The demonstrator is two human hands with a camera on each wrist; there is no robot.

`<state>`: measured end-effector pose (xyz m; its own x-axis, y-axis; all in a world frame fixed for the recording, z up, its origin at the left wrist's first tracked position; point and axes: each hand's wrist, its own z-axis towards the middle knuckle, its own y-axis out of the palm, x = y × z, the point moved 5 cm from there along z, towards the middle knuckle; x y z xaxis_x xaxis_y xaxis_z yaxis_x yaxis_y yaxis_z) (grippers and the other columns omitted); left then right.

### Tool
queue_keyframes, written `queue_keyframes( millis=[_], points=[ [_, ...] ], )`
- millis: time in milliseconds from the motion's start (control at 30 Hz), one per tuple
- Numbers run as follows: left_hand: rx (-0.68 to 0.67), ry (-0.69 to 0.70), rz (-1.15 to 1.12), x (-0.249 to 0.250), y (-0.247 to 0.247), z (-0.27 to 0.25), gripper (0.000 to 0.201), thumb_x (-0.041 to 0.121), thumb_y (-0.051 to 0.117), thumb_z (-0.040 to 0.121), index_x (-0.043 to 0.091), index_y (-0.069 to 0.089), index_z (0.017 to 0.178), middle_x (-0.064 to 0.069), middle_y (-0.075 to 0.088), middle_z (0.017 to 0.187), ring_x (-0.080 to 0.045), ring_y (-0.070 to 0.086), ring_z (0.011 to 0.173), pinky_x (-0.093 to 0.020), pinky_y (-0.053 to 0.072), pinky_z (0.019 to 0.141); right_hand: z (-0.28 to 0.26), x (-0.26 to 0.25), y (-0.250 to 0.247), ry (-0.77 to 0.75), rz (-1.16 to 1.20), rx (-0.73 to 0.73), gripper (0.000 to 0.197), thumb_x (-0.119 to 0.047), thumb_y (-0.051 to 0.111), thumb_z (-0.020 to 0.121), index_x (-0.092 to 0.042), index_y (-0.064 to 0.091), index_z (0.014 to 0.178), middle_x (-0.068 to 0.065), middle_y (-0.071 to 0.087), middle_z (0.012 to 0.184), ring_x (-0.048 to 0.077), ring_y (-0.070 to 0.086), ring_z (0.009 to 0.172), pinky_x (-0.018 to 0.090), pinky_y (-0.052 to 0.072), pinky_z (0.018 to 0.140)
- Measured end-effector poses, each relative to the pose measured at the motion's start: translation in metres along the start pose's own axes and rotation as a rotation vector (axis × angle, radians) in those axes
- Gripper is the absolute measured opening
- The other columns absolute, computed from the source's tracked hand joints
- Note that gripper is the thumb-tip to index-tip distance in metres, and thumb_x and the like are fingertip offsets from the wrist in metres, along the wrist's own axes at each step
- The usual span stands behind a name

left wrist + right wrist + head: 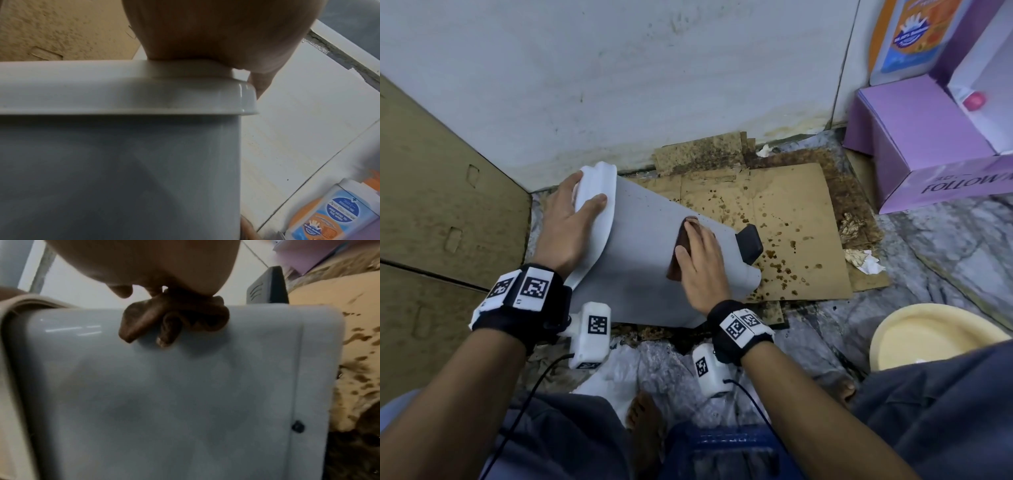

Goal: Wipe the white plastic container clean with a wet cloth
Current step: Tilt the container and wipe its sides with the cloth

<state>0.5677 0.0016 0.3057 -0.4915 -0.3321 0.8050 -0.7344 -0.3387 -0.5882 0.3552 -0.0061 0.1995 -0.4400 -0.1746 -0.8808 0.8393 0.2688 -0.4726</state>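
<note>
Open stained cardboard [791, 219] right of container [647, 260]; wall [619, 68] far, brown box [431, 192] left, cream basin [928, 335] near-right.

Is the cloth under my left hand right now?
No, the brown cloth is pressed against the white container's side by the right hand, while the left hand grips its lid end.
</note>
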Motion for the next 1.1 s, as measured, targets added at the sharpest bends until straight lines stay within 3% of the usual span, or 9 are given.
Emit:
queue_keyframes(
  millis=[167,300,500,667,767,867,933,1033,1100],
  points=[
    [0.001,-0.01,-0.04,-0.001,-0.002,-0.003,0.078,0.063,0.057,0.072,0.041,0.039,0.145,0.004,0.042,0.151,-0.02,0.042,0.139,-0.051,0.034,0.115,-0.006,0.048,-0.006,0.089,-0.198,0.011,0.068,-0.05,0.009,0.094,-0.012,0.026,0.148,0.01,0.022,0.157,0.026,0.018,0.144,0.042,0.016,0.12],
    [0.018,-0.009,-0.047,0.0,-0.004,-0.004,0.078,0.061,0.057,0.073,0.038,0.04,0.145,0.004,0.044,0.15,-0.018,0.045,0.137,-0.049,0.035,0.115,-0.013,0.053,-0.013,0.155,-0.219,0.067,0.061,-0.042,0.018,0.096,-0.011,0.024,0.149,0.01,0.023,0.157,0.027,0.02,0.144,0.039,0.016,0.119],
    [0.042,-0.032,-0.084,0.002,-0.01,-0.002,0.073,0.047,0.056,0.078,0.026,0.042,0.147,0.0,0.047,0.148,-0.019,0.049,0.133,-0.041,0.037,0.114,-0.019,0.034,0.005,0.057,-0.072,0.062,0.052,-0.032,0.03,0.101,-0.017,0.023,0.151,0.006,0.017,0.159,0.022,0.009,0.147,0.031,0.003,0.12],
    [0.047,-0.056,-0.084,0.002,-0.013,0.005,0.075,0.047,0.056,0.077,0.026,0.042,0.147,0.001,0.05,0.146,-0.019,0.052,0.13,-0.04,0.04,0.111,-0.029,0.062,-0.001,0.064,-0.031,0.206,0.048,-0.027,0.041,0.1,-0.018,0.036,0.146,0.004,0.032,0.154,0.019,0.021,0.144,0.034,0.017,0.119],
    [0.05,-0.051,-0.084,0.004,-0.009,0.007,0.074,0.047,0.055,0.078,0.025,0.041,0.147,0.001,0.051,0.145,-0.019,0.053,0.128,-0.039,0.041,0.111,-0.034,0.074,-0.006,0.109,0.024,0.3,0.044,-0.016,0.048,0.098,-0.017,0.044,0.142,0.003,0.038,0.15,0.018,0.027,0.141,0.029,0.02,0.117],
    [0.048,-0.052,-0.071,0.005,-0.008,0.009,0.074,0.047,0.055,0.078,0.026,0.041,0.147,0.0,0.051,0.144,-0.019,0.053,0.128,-0.04,0.04,0.112,-0.04,0.085,-0.011,0.197,0.097,0.461,0.041,-0.008,0.051,0.095,-0.016,0.053,0.135,0.003,0.048,0.142,0.018,0.04,0.132,0.024,0.028,0.11],
    [0.047,-0.057,-0.071,0.004,-0.01,0.009,0.075,0.049,0.056,0.077,0.027,0.041,0.147,0.001,0.05,0.145,-0.019,0.053,0.129,-0.044,0.039,0.113,-0.04,0.097,-0.013,0.316,0.164,0.532,0.04,-0.006,0.05,0.095,-0.016,0.055,0.133,0.004,0.049,0.141,0.021,0.043,0.13,0.03,0.034,0.109],
    [0.039,-0.065,-0.074,0.003,-0.009,0.01,0.077,0.051,0.056,0.075,0.028,0.041,0.147,0.0,0.048,0.147,-0.019,0.053,0.129,-0.045,0.04,0.112,-0.034,0.115,-0.02,0.501,0.215,0.522,0.04,-0.007,0.047,0.097,-0.015,0.052,0.136,0.006,0.047,0.144,0.023,0.04,0.134,0.031,0.031,0.11],
    [0.043,-0.065,-0.059,0.003,-0.009,0.01,0.082,0.056,0.057,0.071,0.028,0.041,0.147,0.0,0.047,0.148,-0.019,0.051,0.131,-0.045,0.039,0.113,-0.03,0.117,-0.02,0.514,0.216,0.476,0.041,-0.006,0.045,0.098,-0.015,0.051,0.137,0.004,0.044,0.147,0.021,0.037,0.137,0.027,0.027,0.111]
  ],
)
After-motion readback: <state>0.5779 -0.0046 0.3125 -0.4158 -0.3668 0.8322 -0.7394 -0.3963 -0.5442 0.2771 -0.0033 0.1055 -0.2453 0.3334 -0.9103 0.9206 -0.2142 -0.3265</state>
